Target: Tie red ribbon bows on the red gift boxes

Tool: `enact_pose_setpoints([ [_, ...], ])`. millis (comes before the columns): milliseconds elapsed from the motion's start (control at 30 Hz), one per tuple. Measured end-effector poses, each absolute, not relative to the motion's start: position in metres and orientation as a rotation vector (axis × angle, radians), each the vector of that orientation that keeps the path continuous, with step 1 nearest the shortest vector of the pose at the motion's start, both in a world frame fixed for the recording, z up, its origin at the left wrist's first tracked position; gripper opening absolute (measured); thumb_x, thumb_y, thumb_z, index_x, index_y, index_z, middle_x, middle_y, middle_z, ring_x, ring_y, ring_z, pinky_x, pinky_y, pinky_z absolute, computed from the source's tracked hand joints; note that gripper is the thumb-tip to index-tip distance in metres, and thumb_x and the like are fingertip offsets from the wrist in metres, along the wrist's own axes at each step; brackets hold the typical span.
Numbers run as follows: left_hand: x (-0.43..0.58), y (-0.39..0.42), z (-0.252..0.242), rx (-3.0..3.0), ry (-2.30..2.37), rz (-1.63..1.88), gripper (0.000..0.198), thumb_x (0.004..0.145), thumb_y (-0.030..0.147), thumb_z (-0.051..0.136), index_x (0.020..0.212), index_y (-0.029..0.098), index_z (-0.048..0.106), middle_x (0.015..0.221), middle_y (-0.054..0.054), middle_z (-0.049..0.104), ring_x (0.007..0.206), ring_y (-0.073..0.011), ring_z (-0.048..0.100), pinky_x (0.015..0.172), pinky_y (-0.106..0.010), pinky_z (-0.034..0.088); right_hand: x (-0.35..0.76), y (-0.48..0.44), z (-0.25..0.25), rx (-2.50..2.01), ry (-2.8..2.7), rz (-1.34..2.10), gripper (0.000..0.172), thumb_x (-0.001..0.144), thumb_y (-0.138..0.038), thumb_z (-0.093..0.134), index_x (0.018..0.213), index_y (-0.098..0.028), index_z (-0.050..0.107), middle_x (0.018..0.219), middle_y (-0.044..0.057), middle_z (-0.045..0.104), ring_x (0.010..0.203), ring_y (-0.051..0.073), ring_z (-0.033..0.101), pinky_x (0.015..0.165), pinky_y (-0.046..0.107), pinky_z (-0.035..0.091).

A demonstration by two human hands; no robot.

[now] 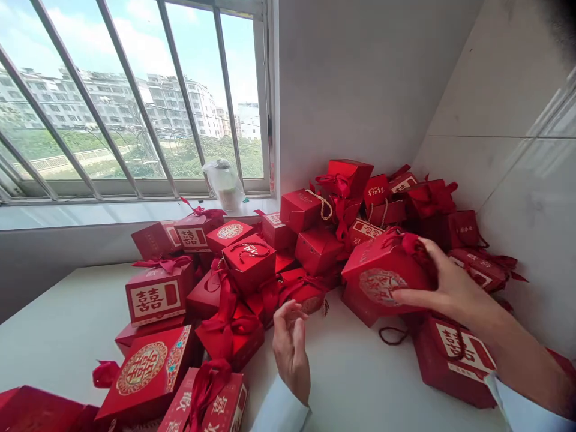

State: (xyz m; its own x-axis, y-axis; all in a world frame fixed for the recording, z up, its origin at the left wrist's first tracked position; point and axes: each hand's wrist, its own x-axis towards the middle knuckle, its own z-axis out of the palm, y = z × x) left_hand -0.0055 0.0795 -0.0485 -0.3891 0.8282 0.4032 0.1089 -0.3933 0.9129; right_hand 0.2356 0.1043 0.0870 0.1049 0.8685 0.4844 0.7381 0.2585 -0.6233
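The right hand (450, 291) clamps a red gift box (382, 279), and the empty left hand (290, 351) hangs open, just beside more red boxes (231, 342) on the white surface (76, 324).

Gift boxes (249, 261) piled up on the counter (58, 324), barred window (135, 102) behind em upper left, tiled wall (517, 210) right against the pile on rt side.

White countertop (76, 336), heaped red double-happiness gift boxes (249, 264), a red ribbon bow (105, 374), a dark cord (392, 337)
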Motion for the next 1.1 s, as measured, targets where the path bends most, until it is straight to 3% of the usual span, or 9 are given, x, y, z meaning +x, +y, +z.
enact_pose_setpoints([
  [67, -0.015, 0.082, -0.039, 1.275, 1.305, 1.896, 0.027, 0.093, 0.038, 0.039, 0.109, 0.020, 0.051, 0.099, -0.006, 0.058, 0.085, -0.0170, 0.058, 0.077, -0.029, 0.047, 0.203, 0.087, 0.052, -1.603, -1.796, 0.410, 0.099, 0.048, -0.038, 0.081, 0.137, -0.027, 0.039, 0.113, 0.009, 0.065, 0.095, 0.031, 0.065, 0.077, 0.043, 0.054],
  [167, -0.022, 0.080, -0.048, 1.485, 1.355, 1.807, 0.030, 0.094, 0.039, 0.036, 0.109, 0.019, 0.053, 0.101, -0.007, 0.057, 0.088, -0.0186, 0.056, 0.080, -0.031, 0.045, 0.156, 0.077, 0.007, -1.700, -1.845, 0.434, 0.099, 0.051, -0.036, 0.079, 0.139, -0.021, 0.036, 0.131, 0.013, 0.052, 0.121, 0.034, 0.049, 0.097, 0.048, 0.043],
  [367, -0.025, 0.072, -0.094, 1.821, 1.338, 1.626, 0.043, 0.093, 0.047, 0.035, 0.123, 0.018, 0.045, 0.120, -0.014, 0.050, 0.115, -0.0279, 0.049, 0.096, -0.044, 0.041, 0.116, 0.076, -0.036, -1.590, -1.742, 0.554, 0.108, 0.060, -0.033, 0.076, 0.147, -0.021, 0.013, 0.143, 0.015, 0.036, 0.133, 0.031, 0.034, 0.107, 0.048, 0.033],
  [500, -0.020, 0.072, -0.110, 1.921, 1.280, 1.555, 0.086, 0.077, 0.062, 0.055, 0.141, 0.015, 0.019, 0.136, -0.020, 0.036, 0.129, -0.0352, 0.038, 0.104, -0.053, 0.035, 0.137, 0.086, -0.039, -1.470, -1.524, 0.849, 0.093, 0.066, -0.042, 0.073, 0.142, -0.023, 0.023, 0.138, 0.015, 0.039, 0.121, 0.028, 0.049, 0.098, 0.045, 0.043],
  [600, -0.017, 0.073, -0.111, 1.945, 1.318, 1.501, 0.112, 0.061, 0.055, 0.074, 0.142, 0.016, 0.007, 0.137, -0.022, 0.032, 0.130, -0.0379, 0.037, 0.103, -0.056, 0.036, 0.158, 0.094, -0.043, -1.314, -1.371, 1.156, 0.076, 0.066, -0.048, 0.075, 0.129, -0.022, 0.042, 0.119, 0.012, 0.056, 0.105, 0.025, 0.059, 0.089, 0.039, 0.048],
  [733, -0.019, 0.072, -0.104, 1.942, 1.286, 1.445, 0.108, 0.064, 0.037, 0.073, 0.142, 0.026, -0.001, 0.141, -0.018, 0.027, 0.131, -0.0352, 0.035, 0.104, -0.057, 0.036, 0.172, 0.098, -0.055, -1.189, -1.315, 1.266, 0.059, 0.074, -0.060, 0.064, 0.119, -0.022, 0.053, 0.090, 0.006, 0.066, 0.083, 0.021, 0.064, 0.068, 0.030, 0.052],
  [833, -0.023, 0.072, -0.097, 1.918, 1.138, 1.351, 0.106, 0.067, 0.031, 0.067, 0.143, 0.029, -0.007, 0.146, -0.016, 0.021, 0.137, -0.0341, 0.026, 0.109, -0.058, 0.030, 0.174, 0.098, -0.066, -1.132, -1.285, 1.273, 0.059, 0.082, -0.070, 0.043, 0.115, -0.023, 0.056, 0.084, 0.006, 0.065, 0.077, 0.021, 0.063, 0.061, 0.030, 0.051],
  [967, -0.027, 0.073, -0.085, 1.787, 0.887, 1.267, 0.100, 0.067, 0.028, 0.056, 0.147, 0.022, -0.003, 0.153, -0.014, 0.016, 0.142, -0.0337, 0.015, 0.114, -0.055, 0.018, 0.176, 0.100, -0.077, -1.053, -1.257, 1.258, 0.065, 0.087, -0.072, 0.021, 0.113, -0.024, 0.058, 0.095, 0.008, 0.064, 0.088, 0.023, 0.062, 0.072, 0.035, 0.052],
  [1100, -0.024, 0.071, -0.073, 1.657, 0.915, 1.283, 0.079, 0.066, 0.020, 0.045, 0.143, 0.021, 0.028, 0.151, -0.008, 0.027, 0.142, -0.0302, 0.018, 0.116, -0.049, 0.015, 0.178, 0.100, -0.077, -1.024, -1.265, 1.206, 0.061, 0.086, -0.070, 0.028, 0.113, -0.025, 0.059, 0.119, 0.007, 0.059, 0.114, 0.024, 0.052, 0.093, 0.037, 0.045],
])
